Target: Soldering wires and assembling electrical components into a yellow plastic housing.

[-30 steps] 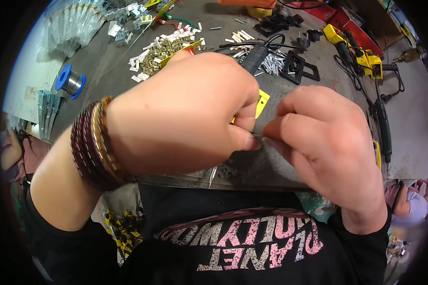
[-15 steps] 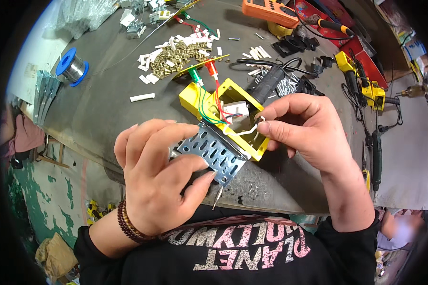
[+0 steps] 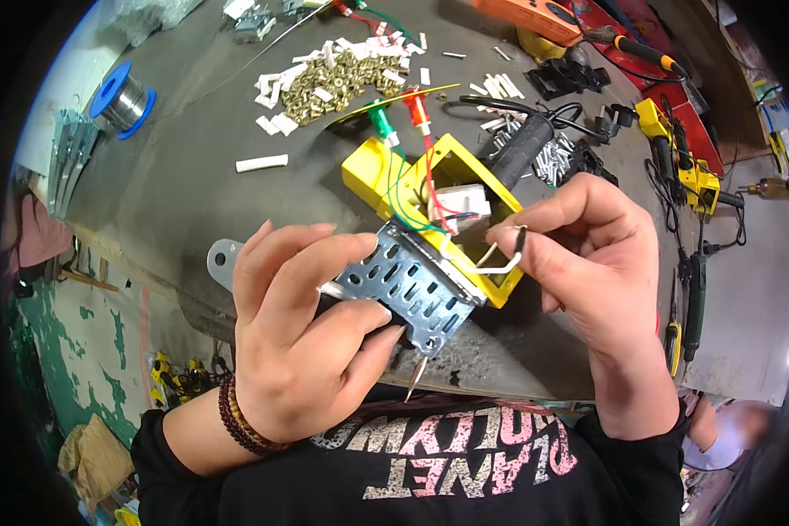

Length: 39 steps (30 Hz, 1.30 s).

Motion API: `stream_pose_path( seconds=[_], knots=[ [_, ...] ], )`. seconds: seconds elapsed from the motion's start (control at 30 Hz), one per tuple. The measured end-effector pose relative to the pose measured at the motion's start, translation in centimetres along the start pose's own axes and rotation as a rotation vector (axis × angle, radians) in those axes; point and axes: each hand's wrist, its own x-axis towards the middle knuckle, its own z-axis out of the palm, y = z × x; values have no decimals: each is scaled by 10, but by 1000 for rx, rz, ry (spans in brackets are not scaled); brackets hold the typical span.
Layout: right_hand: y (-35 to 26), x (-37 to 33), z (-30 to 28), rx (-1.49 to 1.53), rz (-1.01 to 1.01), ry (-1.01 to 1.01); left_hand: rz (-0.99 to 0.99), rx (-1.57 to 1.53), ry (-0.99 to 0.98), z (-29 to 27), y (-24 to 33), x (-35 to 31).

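Note:
My left hand (image 3: 316, 329) grips a perforated metal plate (image 3: 409, 285) between thumb and fingers; a pointed metal tip (image 3: 417, 377) sticks out below it. Attached along the plate's far edge is an open yellow housing (image 3: 370, 180), with a white block (image 3: 461, 201) inside. Red and green wires run from it to a green indicator lamp (image 3: 379, 120) and a red indicator lamp (image 3: 416, 110) on a thin yellow panel. At the housing's right edge my right hand (image 3: 592, 250) pinches a bent white wire (image 3: 505, 266), which has a black sleeve (image 3: 521, 239) near my fingertips.
Beyond the housing lie a pile of brass fittings (image 3: 329, 90) with white sleeves, a black handle (image 3: 521, 147) with cable, and several screws (image 3: 555, 162). A solder spool (image 3: 121, 101) stands left. A soldering iron (image 3: 644, 53) and an orange meter (image 3: 535, 17) lie far right.
The plate and housing sit slightly further right and lower in view. The white wire in my right hand is now bent up, with its black sleeve showing upright.

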Motion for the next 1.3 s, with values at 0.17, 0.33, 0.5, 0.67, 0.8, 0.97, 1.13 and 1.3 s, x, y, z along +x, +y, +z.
stream_pose_path(
  seconds=[0.17, 0.33, 0.5, 0.67, 0.8, 0.97, 1.13, 1.3],
  knots=[
    [4, 0, 0, -12, 91, -35, 7, -15, 9, -2, -4, -2],
    [-6, -3, 0, -27, 207, -111, 17, -44, 32, -4, -7, -5],
    [-1, -2, 1, 47, 155, -61, 10, -49, 48, -12, -7, -8],
    [6, -4, 2, 82, 49, -6, 13, -37, 41, -13, -10, -19],
    [0, -2, 5, 42, 150, -57, 15, -38, 74, -11, -5, -18],
    [-11, 0, 15, 5, 246, -100, 17, -37, 76, -5, -6, -14],
    [-13, 2, 17, -51, 268, -115, 10, -44, 101, 1, -6, -14],
    [-12, 5, 13, 54, 283, -113, 4, -45, 102, 2, -6, -14]
  ],
)
